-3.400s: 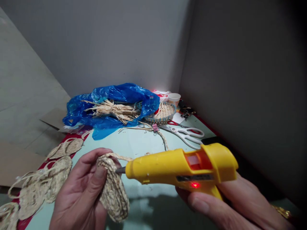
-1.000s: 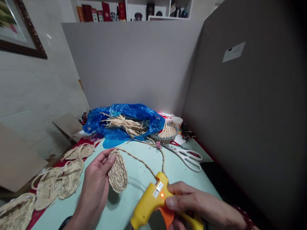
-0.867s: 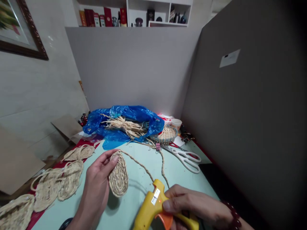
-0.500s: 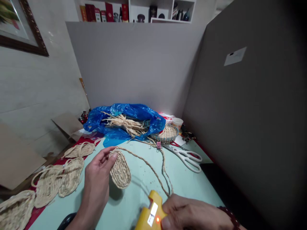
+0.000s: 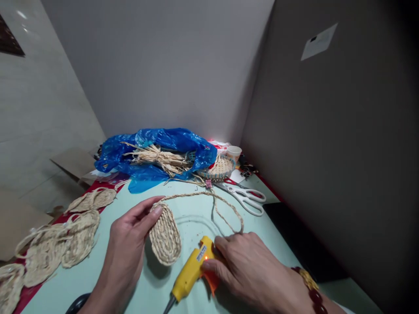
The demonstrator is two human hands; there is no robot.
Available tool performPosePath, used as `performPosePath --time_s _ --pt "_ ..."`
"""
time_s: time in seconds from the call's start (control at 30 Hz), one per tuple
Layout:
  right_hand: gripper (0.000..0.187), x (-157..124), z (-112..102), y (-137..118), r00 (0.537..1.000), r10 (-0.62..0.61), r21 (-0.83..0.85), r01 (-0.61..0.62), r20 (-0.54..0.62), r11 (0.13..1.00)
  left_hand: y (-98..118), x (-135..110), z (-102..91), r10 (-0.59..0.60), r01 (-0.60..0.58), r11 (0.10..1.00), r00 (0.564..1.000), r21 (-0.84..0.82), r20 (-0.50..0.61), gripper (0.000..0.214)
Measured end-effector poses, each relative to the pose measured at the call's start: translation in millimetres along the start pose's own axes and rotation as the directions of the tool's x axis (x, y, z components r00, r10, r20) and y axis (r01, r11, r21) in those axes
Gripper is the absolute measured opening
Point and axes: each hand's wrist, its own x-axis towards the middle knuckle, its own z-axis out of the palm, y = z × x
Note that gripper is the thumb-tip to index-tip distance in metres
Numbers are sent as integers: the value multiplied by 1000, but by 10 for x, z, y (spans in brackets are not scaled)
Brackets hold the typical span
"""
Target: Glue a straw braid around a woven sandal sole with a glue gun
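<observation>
May tug the braided cord point(image 5: 241, 221) loose, given its loop so near the yellow glue gun point(image 5: 190, 274); may scorch the surface point(image 5: 152, 301) with a probably hot nozzle point(image 5: 170, 302) pointing low. Pinching the coiled straw sole point(image 5: 165, 237) with the left hand point(image 5: 131, 226), thumb against fingers, above the surface; gripping the yellow glue gun with the right hand point(image 5: 242, 257), thumb on its side; cannot tell if also holding the braided cord.

Table point(image 5: 83, 274) had a pale green top, red strip point(image 5: 31, 291) showing along the left edge. Woven straw slippers point(image 5: 80, 244) lay in a row at left, overlapping the red. Far side: crumpled blue bag point(image 5: 111, 152), round basket point(image 5: 222, 168) right of it. White-handled scissors point(image 5: 247, 203) lay far right, flat black item point(image 5: 301, 240) at right.
</observation>
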Motion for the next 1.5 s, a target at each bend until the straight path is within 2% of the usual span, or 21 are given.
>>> performPosePath --time_s 0.07,0.1,0.13,0.17,0.2,0.23,0.27,0.3,0.4,0.47,0.57,0.77,1.0,1.13,1.3,1.5 --pt "34 -32 -14 -11 992 -56 -50 50 -117 998 -20 -45 -2 -24 22 999 999 39 39 47" --pt "29 -38 -13 -7 969 -107 -13 107 -225 994 -31 -71 -7 -31 27 997 998 67 58 47" --pt "24 -40 -10 1 917 -167 26 189 -362 982 -42 -97 -13 -33 24 993 996 114 81 46" --pt "18 -38 -6 7 837 -223 42 281 -500 959 -52 -122 -21 -28 9 984 994 178 106 46" --pt "13 -33 -2 11 737 -275 23 366 -618 930 -63 -146 -27 -14 -21 969 991 247 136 45" --pt "13 -25 1 11 645 -317 -22 421 -695 907 -73 -168 -31 7 -61 948 985 311 173 44" --pt "18 -15 4 9 586 -350 -75 440 -731 895 -83 -189 -32 28 -104 926 977 363 209 43" --pt "21 -2 7 7 580 -367 -111 428 -727 897 -91 -211 -29 46 -141 908 970 394 241 42" --pt "21 35 25 10 685 -355 -110 374 -636 921 -105 -288 3 73 -175 887 967 427 245 36" --pt "24 45 39 22 722 -352 -87 378 -595 922 -104 -347 32 82 -169 881 974 441 210 33" --pt "29 33 56 31 692 -382 -99 412 -613 906 -104 -417 67 73 -136 902 984 409 165 35" --pt "26 -15 78 -7 629 -420 -140 445 -654 885 -103 -471 105 -79 57 950 995 306 61 44" --pt "25 -16 119 -39 610 -407 -133 443 -680 886 -91 -476 121 -30 21 923 999 384 17 38" --pt "26 12 187 -78 613 -390 -99 452 -687 886 -81 -501 153 -78 79 941 997 330 -16 43" --pt "27 12 238 -126 612 -355 -53 455 -707 889 -68 -522 190 -112 116 962 993 246 -31 39" --pt "27 28 289 -146 594 -364 -80 448 -717 890 -93 -506 166 -88 94 954 996 283 -31 36"
